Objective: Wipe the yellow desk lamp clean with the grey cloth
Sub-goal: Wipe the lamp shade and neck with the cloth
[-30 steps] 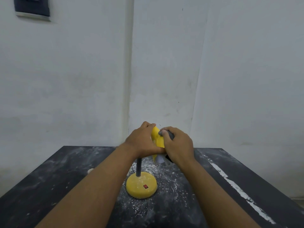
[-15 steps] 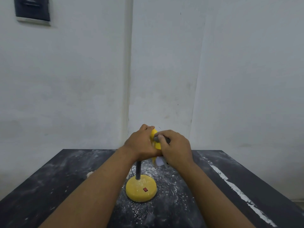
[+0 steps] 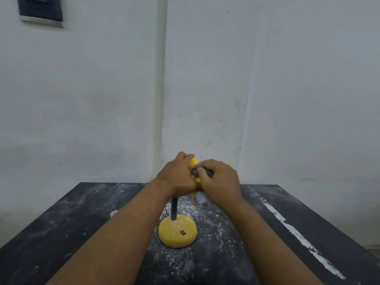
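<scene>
- The left hand [image 3: 178, 176] was wrapped around the shade of the yellow desk lamp [image 3: 194, 163], fingers curled over its top, gripping it firmly.
- Only a sliver of yellow shade showed between the two hands; a pale part of the lamp head peeked out just below the right hand's palm.
- The right hand [image 3: 220, 182] was clenched on the grey cloth [image 3: 203, 172], pressing it against the shade right beside the left hand's knuckles.
- The cloth was mostly hidden in that fist; a dark grey bunch showed under the fingertips.
- Below the left hand's grip, the dark stem [image 3: 174, 208] ran down to the round yellow base [image 3: 177, 231], which sat on the black table [image 3: 61, 233].
- A small red switch [image 3: 182, 232] lay on the base, on the side toward the person.
- White powder [image 3: 205, 219] was scattered on the table around the base, below both hands.
- A white streak [image 3: 296, 233] crossed the table well to the right of the right hand.
</scene>
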Demonstrator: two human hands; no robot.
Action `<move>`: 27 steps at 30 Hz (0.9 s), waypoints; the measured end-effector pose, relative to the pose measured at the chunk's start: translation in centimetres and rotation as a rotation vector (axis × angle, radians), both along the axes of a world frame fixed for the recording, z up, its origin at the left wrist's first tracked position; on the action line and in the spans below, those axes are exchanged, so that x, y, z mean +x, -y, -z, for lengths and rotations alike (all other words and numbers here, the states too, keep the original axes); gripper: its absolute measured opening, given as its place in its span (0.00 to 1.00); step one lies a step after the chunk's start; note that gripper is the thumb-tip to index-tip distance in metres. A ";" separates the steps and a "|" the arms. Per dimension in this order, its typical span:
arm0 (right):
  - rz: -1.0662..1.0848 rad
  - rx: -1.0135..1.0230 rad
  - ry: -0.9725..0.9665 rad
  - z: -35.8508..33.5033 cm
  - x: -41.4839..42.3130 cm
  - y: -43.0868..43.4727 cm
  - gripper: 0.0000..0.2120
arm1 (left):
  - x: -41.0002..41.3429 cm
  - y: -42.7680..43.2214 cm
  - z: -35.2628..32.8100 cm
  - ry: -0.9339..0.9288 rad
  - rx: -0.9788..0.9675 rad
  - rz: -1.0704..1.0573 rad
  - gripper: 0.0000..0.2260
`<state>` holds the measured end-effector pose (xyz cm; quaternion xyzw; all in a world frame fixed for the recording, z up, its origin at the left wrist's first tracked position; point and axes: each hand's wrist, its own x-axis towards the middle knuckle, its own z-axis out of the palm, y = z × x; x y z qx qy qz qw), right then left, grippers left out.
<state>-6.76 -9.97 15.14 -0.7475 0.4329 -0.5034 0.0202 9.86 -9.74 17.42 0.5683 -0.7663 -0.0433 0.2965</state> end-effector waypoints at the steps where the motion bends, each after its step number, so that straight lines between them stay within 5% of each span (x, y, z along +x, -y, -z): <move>1: -0.015 -0.057 -0.071 0.1 0.0 -0.1 0.13 | 0.0 -0.1 0.0 -0.002 -0.005 0.003 0.47; 3: -0.065 -0.069 -0.036 0.2 -0.5 0.3 0.12 | -0.1 -0.2 0.1 0.000 -0.016 0.005 0.48; 8: -0.037 0.271 0.387 -0.1 -1.4 1.8 0.12 | -0.5 0.0 0.6 0.022 -0.024 -0.008 0.54; 15: -0.081 -0.043 -0.048 0.1 -0.7 0.5 0.10 | 0.0 0.2 0.3 0.009 -0.013 -0.013 0.54; 23: -0.127 0.390 0.536 -0.3 -1.8 1.8 0.11 | -0.5 0.6 0.8 0.013 -0.033 -0.009 0.56; 27: -0.025 0.176 0.331 0.0 -0.8 0.6 0.11 | -0.4 0.5 0.8 0.006 -0.026 -0.007 0.52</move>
